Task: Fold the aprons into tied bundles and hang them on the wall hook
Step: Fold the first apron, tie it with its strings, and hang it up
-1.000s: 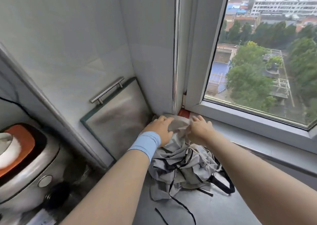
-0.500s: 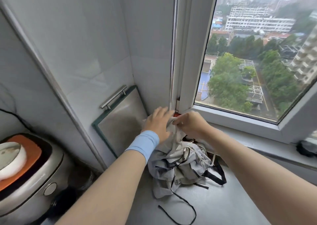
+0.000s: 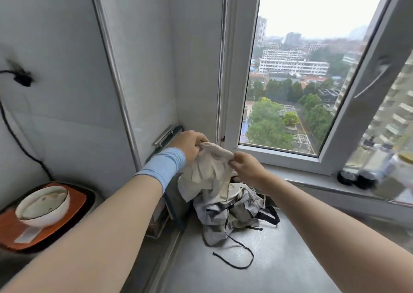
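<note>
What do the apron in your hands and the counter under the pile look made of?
The apron looks like thin matte cloth, likely woven: it creases and drapes softly. The counter is probably stainless steel: dull grey sheen, fine texture.

My left hand (image 3: pixel 190 145) has its fingertips buried in the pale apron (image 3: pixel 207 169). How many aprons make up the heap (image 3: pixel 232 212), I can't tell. Left of the heap, my forearm (image 3: pixel 111 214) hides most of the steel board (image 3: pixel 177 203). Far left of it the cooker (image 3: pixel 76 203) is cut off by the picture's edge, and far right the bottles (image 3: pixel 377 165) are a blur.
</note>
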Available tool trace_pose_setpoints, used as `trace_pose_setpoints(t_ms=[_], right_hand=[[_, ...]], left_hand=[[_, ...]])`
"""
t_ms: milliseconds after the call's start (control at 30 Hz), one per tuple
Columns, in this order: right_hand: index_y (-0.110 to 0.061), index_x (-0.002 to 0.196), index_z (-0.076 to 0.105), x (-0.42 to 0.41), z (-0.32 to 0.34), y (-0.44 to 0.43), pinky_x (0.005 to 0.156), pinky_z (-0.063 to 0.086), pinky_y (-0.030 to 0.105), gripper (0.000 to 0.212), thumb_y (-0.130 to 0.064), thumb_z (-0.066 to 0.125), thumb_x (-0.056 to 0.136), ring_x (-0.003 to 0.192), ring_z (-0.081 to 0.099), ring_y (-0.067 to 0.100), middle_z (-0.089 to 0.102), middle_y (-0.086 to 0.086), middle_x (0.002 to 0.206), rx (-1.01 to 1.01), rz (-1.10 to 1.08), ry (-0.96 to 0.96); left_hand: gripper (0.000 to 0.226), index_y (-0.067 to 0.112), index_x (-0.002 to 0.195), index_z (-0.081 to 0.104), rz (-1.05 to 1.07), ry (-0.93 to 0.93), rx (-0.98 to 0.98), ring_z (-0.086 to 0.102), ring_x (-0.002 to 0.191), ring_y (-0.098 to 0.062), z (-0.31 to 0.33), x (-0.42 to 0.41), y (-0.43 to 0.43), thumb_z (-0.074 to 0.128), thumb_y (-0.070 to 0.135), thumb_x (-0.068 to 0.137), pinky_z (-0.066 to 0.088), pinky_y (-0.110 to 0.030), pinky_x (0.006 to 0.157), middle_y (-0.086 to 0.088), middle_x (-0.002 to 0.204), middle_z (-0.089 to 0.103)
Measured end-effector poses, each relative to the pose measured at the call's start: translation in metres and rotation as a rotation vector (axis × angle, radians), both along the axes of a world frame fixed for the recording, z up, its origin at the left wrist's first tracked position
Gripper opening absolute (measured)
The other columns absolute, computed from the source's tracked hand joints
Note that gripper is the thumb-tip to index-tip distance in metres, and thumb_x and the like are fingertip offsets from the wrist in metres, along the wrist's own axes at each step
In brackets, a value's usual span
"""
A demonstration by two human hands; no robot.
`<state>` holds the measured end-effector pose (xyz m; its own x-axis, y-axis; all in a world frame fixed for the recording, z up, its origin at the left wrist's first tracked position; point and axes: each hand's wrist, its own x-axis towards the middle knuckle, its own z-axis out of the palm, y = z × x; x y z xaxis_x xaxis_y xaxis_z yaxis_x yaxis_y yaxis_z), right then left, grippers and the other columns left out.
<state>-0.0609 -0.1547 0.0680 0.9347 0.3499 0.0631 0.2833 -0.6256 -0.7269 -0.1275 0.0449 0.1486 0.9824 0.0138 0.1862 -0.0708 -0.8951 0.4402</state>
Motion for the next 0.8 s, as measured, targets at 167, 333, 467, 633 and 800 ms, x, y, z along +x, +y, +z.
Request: trace_pose_setpoints(t_ms=[167,333,467,633,800], right_hand=[[-0.013,0.093,0.054,-0.030,0.057,-0.010,0.069,0.037,0.035,0.019,-0.024,0.042,0.105,0.077,0.047,0.020,0.052,0.000,0.079,0.223,-0.085,-0.133],[-0.028,0.108,0.055,-0.049,0.102,-0.050,0.060,0.041,0.030,0.028,-0.035,0.065,0.083,0.068,0.052,0.015,0.063,0.004,0.094,0.120,0.060,-0.075],[-0.025,0.108,0.054,-0.074,0.118,-0.093,0.060,0.046,0.027,0.030,-0.031,0.064,0.081,0.073,0.059,0.017,0.063,0.001,0.090,-0.110,0.083,-0.108],[-0.015,0.087,0.065,-0.093,0.127,-0.148,0.063,0.045,0.028,0.014,-0.018,0.052,0.083,0.083,0.062,0.027,0.067,0.007,0.088,-0.521,0.062,-0.087],[-0.029,0.120,0.060,-0.123,0.134,-0.166,0.082,0.051,0.033,0.039,-0.030,0.061,0.082,0.096,0.062,0.021,0.067,0.000,0.106,-0.294,0.201,-0.163]], left_hand=[[0.025,0.031,0.109,0.066,0.060,-0.008,0.113,0.060,0.090,-0.022,0.038,-0.039,0.002,0.060,0.016,0.091,0.046,-0.027,0.076,0.002,0.103,0.066],[0.035,0.026,0.116,0.060,0.101,0.036,0.269,0.058,0.100,-0.027,0.078,-0.069,-0.027,0.050,0.006,0.089,0.041,-0.027,0.079,-0.004,0.116,0.063],[0.039,0.024,0.119,0.058,0.111,0.073,0.258,0.058,0.105,-0.025,0.089,-0.088,-0.061,0.046,0.003,0.089,0.044,-0.028,0.086,-0.003,0.121,0.062],[0.028,0.025,0.115,0.065,0.087,0.149,0.352,0.059,0.110,-0.024,0.096,-0.105,-0.115,0.052,0.015,0.093,0.046,-0.031,0.093,0.000,0.121,0.064],[0.028,0.028,0.119,0.064,0.009,0.085,0.333,0.058,0.110,-0.023,0.113,-0.115,-0.193,0.048,0.018,0.098,0.042,-0.028,0.086,0.000,0.121,0.063]])
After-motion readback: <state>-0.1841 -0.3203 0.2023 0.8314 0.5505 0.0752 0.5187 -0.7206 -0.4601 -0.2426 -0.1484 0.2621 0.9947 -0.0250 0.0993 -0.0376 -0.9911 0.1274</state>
